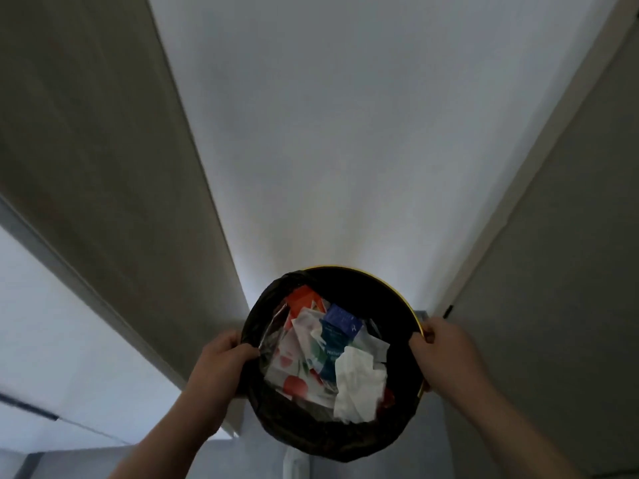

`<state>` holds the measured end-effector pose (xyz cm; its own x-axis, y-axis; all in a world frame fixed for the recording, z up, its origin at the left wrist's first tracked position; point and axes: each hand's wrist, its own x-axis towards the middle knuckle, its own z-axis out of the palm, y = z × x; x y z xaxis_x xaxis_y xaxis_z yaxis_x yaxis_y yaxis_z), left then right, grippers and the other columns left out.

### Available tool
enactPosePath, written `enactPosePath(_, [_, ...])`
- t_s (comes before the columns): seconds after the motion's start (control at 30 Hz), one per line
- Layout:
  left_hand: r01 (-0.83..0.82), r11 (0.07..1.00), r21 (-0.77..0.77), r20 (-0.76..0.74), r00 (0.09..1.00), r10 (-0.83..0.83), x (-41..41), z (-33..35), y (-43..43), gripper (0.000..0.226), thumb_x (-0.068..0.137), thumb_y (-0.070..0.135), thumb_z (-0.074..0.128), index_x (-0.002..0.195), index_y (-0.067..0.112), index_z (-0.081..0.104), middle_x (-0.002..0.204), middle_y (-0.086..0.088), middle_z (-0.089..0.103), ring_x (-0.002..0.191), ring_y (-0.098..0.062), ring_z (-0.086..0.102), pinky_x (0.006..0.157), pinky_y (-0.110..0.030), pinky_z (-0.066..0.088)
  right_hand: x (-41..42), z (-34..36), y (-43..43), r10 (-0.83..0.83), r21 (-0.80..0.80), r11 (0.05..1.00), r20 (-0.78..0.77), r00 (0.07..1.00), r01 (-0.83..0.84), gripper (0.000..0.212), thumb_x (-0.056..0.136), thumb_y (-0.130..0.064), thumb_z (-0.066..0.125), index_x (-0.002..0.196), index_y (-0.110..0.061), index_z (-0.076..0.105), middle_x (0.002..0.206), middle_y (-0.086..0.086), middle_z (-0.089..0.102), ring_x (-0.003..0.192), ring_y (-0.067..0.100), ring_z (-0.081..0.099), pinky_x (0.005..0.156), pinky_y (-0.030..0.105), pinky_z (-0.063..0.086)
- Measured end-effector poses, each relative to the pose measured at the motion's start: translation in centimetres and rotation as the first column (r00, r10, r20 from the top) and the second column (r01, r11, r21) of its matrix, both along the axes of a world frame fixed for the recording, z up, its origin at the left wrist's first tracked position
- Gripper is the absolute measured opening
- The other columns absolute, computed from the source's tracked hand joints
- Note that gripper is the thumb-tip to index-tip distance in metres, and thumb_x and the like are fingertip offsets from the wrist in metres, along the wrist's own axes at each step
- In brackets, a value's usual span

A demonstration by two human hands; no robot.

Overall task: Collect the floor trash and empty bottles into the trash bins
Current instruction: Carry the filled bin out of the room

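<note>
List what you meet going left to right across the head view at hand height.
left hand gripping the trash bin → clear plastic wrapper → white crumpled tissue → right hand gripping the bin's opposite side → grey door
</note>
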<state>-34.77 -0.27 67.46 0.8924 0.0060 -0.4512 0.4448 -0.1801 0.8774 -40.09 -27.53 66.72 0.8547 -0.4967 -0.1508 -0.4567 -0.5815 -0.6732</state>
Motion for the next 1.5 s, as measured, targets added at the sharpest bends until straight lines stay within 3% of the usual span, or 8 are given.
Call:
enactPosePath(0.27, [0.066, 0.997, -0.037, -0.041, 0.997, -0.067, 14.7, -2.3, -3.0, 0.020, 0.084, -0.003, 0.050, 0.080, 0.013, 0.063, 0.071, -0.012, 0.064, 0.062, -0.025, 0.060, 0.054, -0.029, 0.047, 14.1, -0.9, -3.0, -0.034, -0.078, 0.997, -0.132, 0.991, 0.023, 0.025, 0.087, -0.015, 0.054, 0.062, -0.017, 0.048, 0.057, -0.003, 0.053, 0.051, 0.005, 0.050, 0.042, 0.020, 0.030])
enactPosePath(0.47, [0.058, 0.998, 0.030, -0.077, 0.995, -0.056, 22.5, -4.9, -5.2, 0.016, 0.083, -0.005, 0.050, 0.078, 0.008, 0.059, 0.070, -0.012, 0.062, 0.061, -0.024, 0.058, 0.047, -0.025, 0.044, 22.1, -4.4, -5.1, 0.007, -0.033, 0.999, -0.181, 0.984, -0.013, 0.015, 0.086, -0.018, 0.052, 0.079, -0.014, 0.065, 0.070, 0.004, 0.067, 0.064, 0.020, 0.065, 0.061, 0.035, 0.055])
enactPosePath(0.73, [0.002, 0.980, 0.199, -0.183, 0.983, 0.035, 29.1, -12.2, -7.9, 0.006, 0.077, 0.003, 0.054, 0.073, 0.004, 0.049, 0.066, -0.014, 0.050, 0.054, -0.020, 0.049, 0.038, -0.021, 0.038, 31.6, -13.0, -8.6, 0.198, 0.049, 0.980, -0.372, 0.907, -0.194, 0.020, 0.090, -0.017, 0.047, 0.071, -0.011, 0.049, 0.062, 0.010, 0.061, 0.053, 0.022, 0.062, 0.052, 0.030, 0.051])
enactPosePath(0.9, [-0.021, 0.964, 0.264, -0.307, 0.946, 0.105, 31.4, -21.0, -8.0, 0.025, 0.073, 0.008, 0.054, 0.091, -0.010, 0.052, 0.082, -0.023, 0.056, 0.068, -0.025, 0.054, 0.053, -0.032, 0.045, 35.9, -21.3, -8.8, 0.276, 0.124, 0.961, -0.448, 0.850, -0.246, 0.015, 0.091, -0.015, 0.046, 0.077, -0.009, 0.048, 0.067, 0.012, 0.060, 0.054, 0.022, 0.062, 0.045, 0.028, 0.049])
enactPosePath(0.97, [-0.002, 0.958, 0.288, -0.342, 0.934, 0.105, 32.3, -25.4, -7.6, 0.033, 0.069, 0.012, 0.055, 0.092, -0.010, 0.052, 0.081, -0.023, 0.056, 0.068, -0.024, 0.053, 0.055, -0.033, 0.043, 37.0, -25.8, -8.6, 0.278, 0.146, 0.961, -0.488, 0.827, -0.237, 0.013, 0.090, -0.016, 0.047, 0.083, -0.006, 0.051, 0.073, 0.014, 0.062, 0.060, 0.027, 0.064, 0.054, 0.037, 0.056])
enactPosePath(1.13, [0.030, 0.943, 0.333, -0.415, 0.902, 0.118, 34.0, -36.2, -6.5, 0.015, 0.058, 0.019, 0.051, 0.068, 0.010, 0.044, 0.067, -0.009, 0.049, 0.060, -0.021, 0.047, 0.053, -0.028, 0.036, 38.8, -37.8, -6.7, 0.251, 0.179, 0.968, -0.591, 0.766, -0.179, 0.011, 0.088, -0.018, 0.047, 0.084, -0.009, 0.051, 0.081, 0.015, 0.063, 0.071, 0.033, 0.066, 0.068, 0.049, 0.059])
enactPosePath(1.37, [0.037, 0.934, 0.355, -0.468, 0.872, 0.144, 36.3, -52.7, -3.0, 0.032, 0.058, 0.021, 0.053, 0.081, 0.000, 0.056, 0.070, -0.014, 0.057, 0.059, -0.024, 0.055, 0.052, -0.033, 0.043, 42.0, -53.3, -3.7, 0.260, 0.213, 0.964, -0.617, 0.743, -0.161, 0.013, 0.087, -0.023, 0.048, 0.081, -0.012, 0.050, 0.083, 0.013, 0.062, 0.072, 0.033, 0.066, 0.067, 0.048, 0.059])
enactPosePath(1.5, [0.010, 0.914, 0.405, -0.446, 0.875, 0.188, 37.7, -58.6, -1.1, 0.007, 0.074, 0.007, 0.055, 0.080, 0.004, 0.058, 0.075, -0.018, 0.060, 0.067, -0.033, 0.064, 0.057, -0.042, 0.055, 44.6, -58.9, -1.4, 0.317, 0.192, 0.948, -0.601, 0.734, -0.252, 0.014, 0.090, -0.019, 0.045, 0.084, -0.008, 0.051, 0.084, 0.012, 0.062, 0.074, 0.030, 0.064, 0.067, 0.040, 0.056])
